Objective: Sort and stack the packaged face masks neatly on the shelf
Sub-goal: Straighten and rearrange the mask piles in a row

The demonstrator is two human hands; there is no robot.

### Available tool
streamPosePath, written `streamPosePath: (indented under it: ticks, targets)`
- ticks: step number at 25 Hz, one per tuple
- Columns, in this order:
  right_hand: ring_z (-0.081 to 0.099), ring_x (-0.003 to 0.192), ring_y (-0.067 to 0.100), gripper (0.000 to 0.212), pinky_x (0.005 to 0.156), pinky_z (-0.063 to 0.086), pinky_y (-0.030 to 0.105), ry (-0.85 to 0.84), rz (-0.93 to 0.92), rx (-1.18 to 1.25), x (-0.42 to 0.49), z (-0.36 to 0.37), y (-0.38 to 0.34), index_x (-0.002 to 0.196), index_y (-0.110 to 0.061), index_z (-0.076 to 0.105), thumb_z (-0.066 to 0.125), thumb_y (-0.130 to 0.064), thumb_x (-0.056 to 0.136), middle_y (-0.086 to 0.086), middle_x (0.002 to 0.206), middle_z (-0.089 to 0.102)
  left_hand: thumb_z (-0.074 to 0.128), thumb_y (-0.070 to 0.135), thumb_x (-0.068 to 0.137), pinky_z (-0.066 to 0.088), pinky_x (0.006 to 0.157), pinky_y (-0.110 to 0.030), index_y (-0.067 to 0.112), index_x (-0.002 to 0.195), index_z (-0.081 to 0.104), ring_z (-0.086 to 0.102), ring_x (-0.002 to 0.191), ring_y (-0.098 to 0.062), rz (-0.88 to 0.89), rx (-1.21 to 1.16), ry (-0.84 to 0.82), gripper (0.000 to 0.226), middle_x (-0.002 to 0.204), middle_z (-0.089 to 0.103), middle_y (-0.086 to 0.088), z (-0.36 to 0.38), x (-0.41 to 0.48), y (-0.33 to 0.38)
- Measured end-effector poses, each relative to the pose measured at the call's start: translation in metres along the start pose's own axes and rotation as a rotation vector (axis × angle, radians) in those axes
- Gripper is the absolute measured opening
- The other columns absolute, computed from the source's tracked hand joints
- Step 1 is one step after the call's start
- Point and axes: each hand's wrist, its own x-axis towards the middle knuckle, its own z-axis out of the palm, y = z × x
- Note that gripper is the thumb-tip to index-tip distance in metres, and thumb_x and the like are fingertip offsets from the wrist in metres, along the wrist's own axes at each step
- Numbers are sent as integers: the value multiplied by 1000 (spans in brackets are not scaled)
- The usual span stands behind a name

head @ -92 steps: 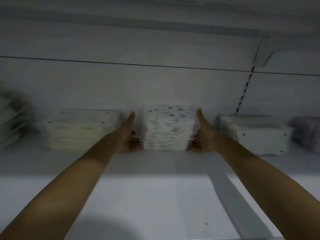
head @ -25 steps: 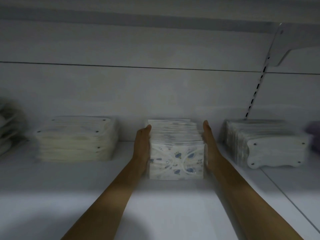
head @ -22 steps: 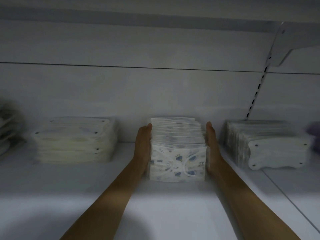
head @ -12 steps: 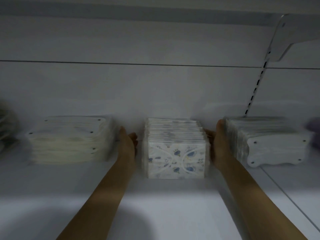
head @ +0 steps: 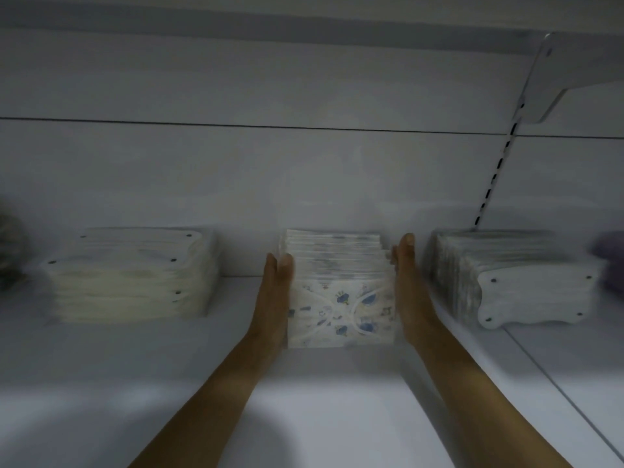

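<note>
Both hands are back in vs half a sec ago: left hand (head: 274, 295) & right hand (head: 410, 288) now press flat, fingers straight, on either side of the printed mask stack (head: 341, 309), not curled round it. Stack stands mid-shelf (head: 320, 400), near the back wall, between the cream stack (head: 131, 275) & the grey-white stack (head: 506, 278) — apart from both. Prob. a squaring-up squeeze — edges look roughly even, so this pile seems nearly done.

Left hand (head: 275, 298), right hand (head: 409, 292) back against mask stack (head: 341, 312).
</note>
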Motion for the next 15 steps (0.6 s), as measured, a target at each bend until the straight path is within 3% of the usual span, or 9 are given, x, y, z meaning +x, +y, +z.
streamPosePath:
  ticks: [2,3,4,6,8,11,13,15]
  targets:
    - [29,142,18,79,119,18,36,94,-337,-480,-2,0,2,146,-15,35,25,-69,90,3,152,35,61,55,71,32,99,-16,20,152,19,34,131,-6,109,288,76,97,151,32,5,-3,-3,-7]
    - [17,146,17,83,120,11,35,41,-488,-711,-3,5,-2,150,-12,24,22,-69,90,4,158,22,63,50,70,27,98,-10,19,152,12,30,131,-3,169,362,96,102,153,27,8,-3,-6,-6]
    - [10,148,16,84,120,8,35,-86,-561,-910,-1,15,-11,152,-11,17,18,-68,91,4,160,14,65,48,69,26,95,-6,18,152,12,30,129,-1,215,404,101,103,151,29,12,-4,-6,-6]
    - [4,148,16,81,120,6,38,-390,-531,-1218,2,36,-28,153,-12,11,13,-65,92,4,161,7,70,41,72,25,88,-1,16,152,11,29,128,0,216,424,98,103,151,29,10,-9,0,-10]
    - [4,148,16,82,120,7,41,-530,-455,-1303,4,49,-39,153,-12,11,13,-66,92,5,161,7,76,31,74,21,87,1,15,153,8,24,136,-4,206,397,93,105,155,23,4,-12,3,-13]
    - [-1,148,15,88,120,3,42,-565,-446,-1324,1,57,-42,153,-12,4,14,-71,89,4,161,0,87,27,62,26,83,9,19,149,17,34,131,1,300,483,36,112,141,35,15,-13,7,-19]
    - [-3,148,14,89,120,1,43,-550,-487,-1350,-4,64,-36,153,-12,3,14,-72,88,4,161,-1,90,18,60,25,79,10,23,144,21,37,118,17,346,477,25,109,128,36,25,-10,8,-21]
    - [5,148,17,85,119,6,45,-492,-580,-1355,-4,73,-32,152,-11,9,18,-69,91,6,161,8,90,16,59,23,81,10,25,142,23,34,118,19,392,478,26,107,127,33,27,-9,8,-21]
